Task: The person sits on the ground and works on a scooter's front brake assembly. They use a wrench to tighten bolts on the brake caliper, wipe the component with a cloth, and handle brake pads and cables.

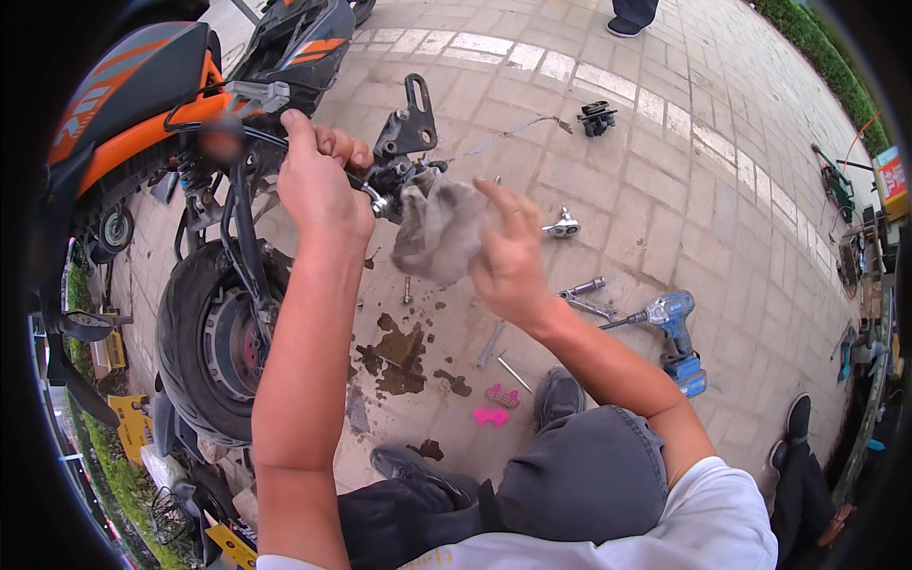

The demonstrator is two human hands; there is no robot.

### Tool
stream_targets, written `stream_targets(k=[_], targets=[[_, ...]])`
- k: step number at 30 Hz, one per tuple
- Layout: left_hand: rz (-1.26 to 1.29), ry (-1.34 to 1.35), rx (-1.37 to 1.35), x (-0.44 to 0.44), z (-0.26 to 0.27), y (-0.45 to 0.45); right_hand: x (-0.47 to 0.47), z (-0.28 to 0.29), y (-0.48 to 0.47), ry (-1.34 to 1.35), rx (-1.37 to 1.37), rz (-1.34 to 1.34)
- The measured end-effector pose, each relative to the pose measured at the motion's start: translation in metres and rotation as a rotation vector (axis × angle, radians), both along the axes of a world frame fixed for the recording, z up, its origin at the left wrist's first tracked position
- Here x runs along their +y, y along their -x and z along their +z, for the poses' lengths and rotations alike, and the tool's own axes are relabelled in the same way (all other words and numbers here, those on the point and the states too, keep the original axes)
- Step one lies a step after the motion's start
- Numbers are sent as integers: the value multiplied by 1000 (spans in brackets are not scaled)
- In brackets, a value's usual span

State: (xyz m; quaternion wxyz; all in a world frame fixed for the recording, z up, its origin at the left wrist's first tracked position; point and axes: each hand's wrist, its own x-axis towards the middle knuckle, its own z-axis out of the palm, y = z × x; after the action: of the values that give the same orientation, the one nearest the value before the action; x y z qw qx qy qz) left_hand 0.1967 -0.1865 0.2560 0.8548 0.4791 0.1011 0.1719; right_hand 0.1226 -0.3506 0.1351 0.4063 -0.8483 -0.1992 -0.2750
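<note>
My left hand (324, 171) is closed around a black brake hose, near the metal fitting (381, 204) at its end. The hose joins a dark brake caliper (392, 174) that carries a slotted black bracket (407, 132). A dirty grey cloth (438, 228) hangs against the caliper's right side. My right hand (506, 249) is at the cloth's right edge, blurred, with the index finger stretched out; its hold on the cloth is not clear. Left of my hands stands the orange and black motorcycle (142, 142) with its wheel (214, 342).
On the paving lie a ratchet (563, 225), sockets and wrenches (588, 296), a blue cordless impact driver (677, 320), pink brake pads (491, 416) and a black part (597, 119). An oily stain (395, 353) marks the ground. Other people's feet (625, 27) show at top and lower right.
</note>
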Motion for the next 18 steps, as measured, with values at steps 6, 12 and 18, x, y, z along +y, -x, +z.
stream_targets(k=[6, 12, 18], targets=[[32, -56, 70, -14, -12, 5, 19, 38, -15, -457, -19, 195], [-72, -102, 45, -13, -16, 14, 17, 35, -20, -173, -211, 263], [-73, 24, -8, -2, -6, 22, -26, -14, -36, -180, 140, 237]])
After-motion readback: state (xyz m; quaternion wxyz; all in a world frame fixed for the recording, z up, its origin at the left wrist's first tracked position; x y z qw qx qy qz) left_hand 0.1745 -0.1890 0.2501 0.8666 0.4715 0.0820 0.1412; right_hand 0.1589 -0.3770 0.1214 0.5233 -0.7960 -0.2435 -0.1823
